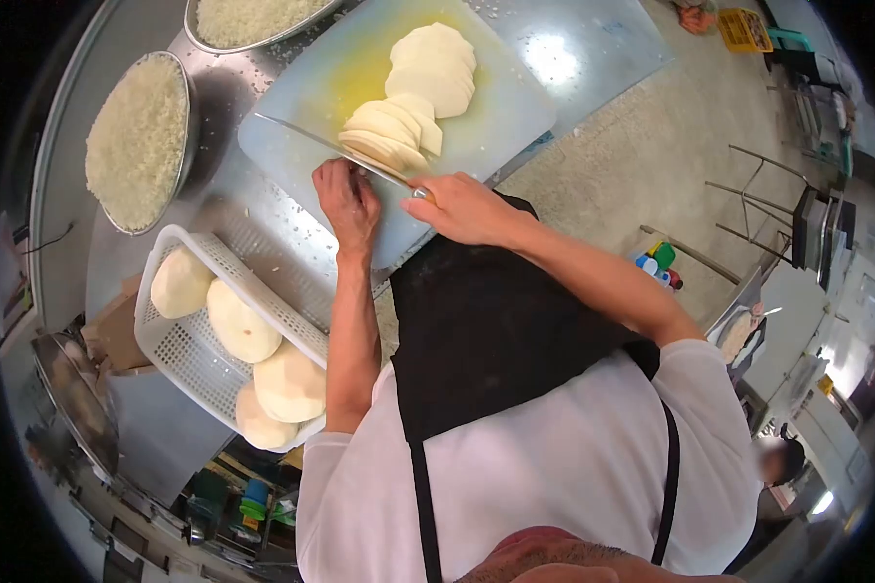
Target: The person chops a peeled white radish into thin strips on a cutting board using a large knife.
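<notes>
Right fingers [441, 212], closed round knife [374, 169], eleven o'clock; left fingers [334, 179], curled beside it, gripping or not cannot be told. Pale slices [431, 73], overlapping on cutting board [515, 102], twelve o'clock

Glare whitens the table [605, 49]; dark edges curve.

1. looks like a commercial kitchen more than a home one.
2. has a metal counter [222, 115] with a large board [504, 107] and a knife [389, 177] in use.
3. holds food in bulk: heaped bowls [192, 126] of white bits [138, 141], a basket [190, 364] of peeled vegetables [243, 321].
4. shows an apron [496, 321] as workwear.
5. stretches back over a wide floor [603, 146] to another worktop [792, 303] and a second person [789, 462].
</notes>
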The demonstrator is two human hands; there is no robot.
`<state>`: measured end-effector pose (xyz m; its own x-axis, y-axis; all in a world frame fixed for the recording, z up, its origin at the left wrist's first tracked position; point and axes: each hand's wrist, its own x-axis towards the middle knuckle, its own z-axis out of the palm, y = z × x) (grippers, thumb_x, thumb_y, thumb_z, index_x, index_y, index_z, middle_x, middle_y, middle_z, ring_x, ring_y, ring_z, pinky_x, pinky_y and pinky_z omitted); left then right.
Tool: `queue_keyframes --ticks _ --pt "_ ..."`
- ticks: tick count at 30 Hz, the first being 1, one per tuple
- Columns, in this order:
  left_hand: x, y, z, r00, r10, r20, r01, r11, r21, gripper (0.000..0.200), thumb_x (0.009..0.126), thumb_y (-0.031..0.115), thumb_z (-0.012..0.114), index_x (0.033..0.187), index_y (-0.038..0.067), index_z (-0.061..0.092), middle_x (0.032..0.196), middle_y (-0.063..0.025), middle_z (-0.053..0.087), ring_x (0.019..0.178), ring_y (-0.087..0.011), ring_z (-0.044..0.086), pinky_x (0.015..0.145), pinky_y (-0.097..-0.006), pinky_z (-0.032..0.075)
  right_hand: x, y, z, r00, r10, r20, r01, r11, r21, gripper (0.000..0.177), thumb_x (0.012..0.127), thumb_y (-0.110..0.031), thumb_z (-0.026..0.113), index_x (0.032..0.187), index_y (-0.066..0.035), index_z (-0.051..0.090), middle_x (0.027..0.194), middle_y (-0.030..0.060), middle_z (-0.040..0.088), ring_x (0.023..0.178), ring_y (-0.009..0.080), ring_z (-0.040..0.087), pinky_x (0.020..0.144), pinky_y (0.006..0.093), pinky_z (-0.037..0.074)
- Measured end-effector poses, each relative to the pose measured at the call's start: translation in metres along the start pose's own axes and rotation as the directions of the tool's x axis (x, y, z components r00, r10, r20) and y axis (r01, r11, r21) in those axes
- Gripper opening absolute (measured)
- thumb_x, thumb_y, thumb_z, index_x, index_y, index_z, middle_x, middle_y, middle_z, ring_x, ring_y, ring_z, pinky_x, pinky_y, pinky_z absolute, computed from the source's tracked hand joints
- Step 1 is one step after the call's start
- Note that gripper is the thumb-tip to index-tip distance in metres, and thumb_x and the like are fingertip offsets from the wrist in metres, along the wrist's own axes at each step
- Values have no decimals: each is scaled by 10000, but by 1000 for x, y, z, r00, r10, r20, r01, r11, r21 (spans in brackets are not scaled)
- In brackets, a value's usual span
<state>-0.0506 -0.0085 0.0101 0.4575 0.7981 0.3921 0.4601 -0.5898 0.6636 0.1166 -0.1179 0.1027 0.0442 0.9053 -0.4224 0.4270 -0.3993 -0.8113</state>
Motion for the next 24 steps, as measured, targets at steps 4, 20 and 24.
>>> queue_keyframes --ticks 4,20,24 --pt "-2 0 -2 1000 25 -2 -25 999 -20 206 785 -93 581 971 -5 589 930 -173 588 945 -394 535 865 -459 454 1 1 0 997 -51 -53 53 998 36 443 985 -394 618 970 48 645 877 294 682 878 500 653 791 541 508" --pt "-3 -2 0 1000 -1 11 1 1000 9 142 832 -47 618 964 0 592 942 -159 620 945 -367 560 877 -439 463 -10 -4 -31 999 47 28 -50 990 133 465 982 -398 629 1024 64 661 744 257 626 729 426 636 698 472 487" --pt "-2 0 1 1000 8 -6 -8 1000 11 140 838 -43 614 970 1 595 943 -156 623 940 -365 562 876 -435 460 -13 -19 -42 951 213 223 -259 944 203 471 982 -385 635 1100 70 667 729 250 618 704 395 635 691 459 490"
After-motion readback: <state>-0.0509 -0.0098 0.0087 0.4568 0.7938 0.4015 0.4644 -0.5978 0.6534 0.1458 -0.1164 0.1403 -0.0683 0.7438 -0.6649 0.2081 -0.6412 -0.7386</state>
